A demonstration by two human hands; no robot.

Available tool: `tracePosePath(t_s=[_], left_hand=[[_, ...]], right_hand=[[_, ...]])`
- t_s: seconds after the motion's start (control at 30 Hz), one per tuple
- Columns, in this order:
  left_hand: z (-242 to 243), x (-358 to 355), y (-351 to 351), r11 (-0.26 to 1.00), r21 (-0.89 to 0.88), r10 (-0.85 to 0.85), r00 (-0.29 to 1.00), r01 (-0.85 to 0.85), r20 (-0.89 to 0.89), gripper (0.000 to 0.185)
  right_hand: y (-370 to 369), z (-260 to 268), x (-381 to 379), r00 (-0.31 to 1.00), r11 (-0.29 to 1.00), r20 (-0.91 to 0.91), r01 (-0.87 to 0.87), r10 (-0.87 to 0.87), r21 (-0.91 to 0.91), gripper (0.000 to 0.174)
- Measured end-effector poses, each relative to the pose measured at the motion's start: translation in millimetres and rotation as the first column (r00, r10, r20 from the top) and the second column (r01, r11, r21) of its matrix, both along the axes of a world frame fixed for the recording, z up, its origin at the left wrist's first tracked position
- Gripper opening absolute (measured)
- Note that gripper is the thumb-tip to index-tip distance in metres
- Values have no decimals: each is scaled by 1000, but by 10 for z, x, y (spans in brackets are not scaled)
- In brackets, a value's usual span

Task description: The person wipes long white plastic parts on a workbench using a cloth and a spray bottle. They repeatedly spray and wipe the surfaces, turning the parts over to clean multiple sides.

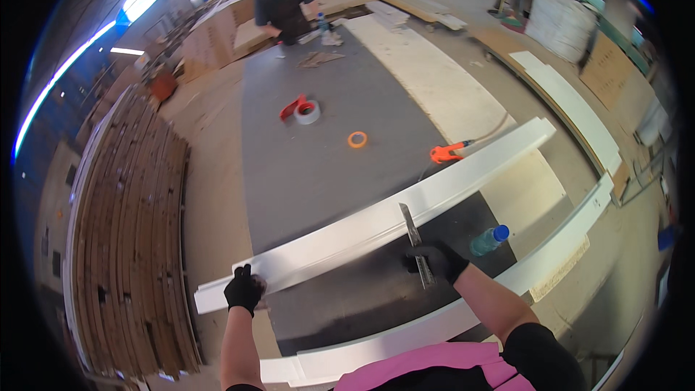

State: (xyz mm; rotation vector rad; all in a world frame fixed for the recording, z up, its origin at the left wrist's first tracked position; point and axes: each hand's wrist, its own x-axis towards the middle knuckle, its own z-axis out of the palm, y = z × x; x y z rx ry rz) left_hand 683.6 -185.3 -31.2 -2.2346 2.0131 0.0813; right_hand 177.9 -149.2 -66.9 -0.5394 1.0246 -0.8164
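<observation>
A long white moulded board (391,207) lies slantwise across the dark-topped table in front of me. My left hand (244,290), in a black glove, grips the board near its left end. In a black glove too, my right hand (437,262) holds a flat metal ruler or straight strip (412,228), whose far end reaches over the board's near edge. The right hand's fingers are partly hidden. A clear bottle with a blue cap (488,240) is to the right of this hand. Beyond the board lies an orange air blow gun (448,153) with a hose.
Another white board (380,331) runs along the near edge, close to my body. Farther off are an orange tape roll (357,139) and a red tape dispenser (301,110). Stacked boards (130,239) stand at left. A person (285,2) works at the table's far end.
</observation>
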Motion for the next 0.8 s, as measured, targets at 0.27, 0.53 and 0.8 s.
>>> tracePosePath(t_s=[0.27, 0.53, 0.8], left_hand=[[245, -792, 1240, 864, -243, -154, 228, -442, -961, 51], [-388, -1957, 2590, 945, -150, -320, 718, 292, -618, 49], [-713, 106, 3171, 843, -241, 167, 660, -481, -733, 23]], right_hand=[[949, 43, 218, 997, 991, 78, -18, 8, 136, 26], [1523, -1, 112, 873, 900, -432, -358, 227, -250, 26], [1610, 107, 154, 892, 990, -431, -118, 137, 71, 25]])
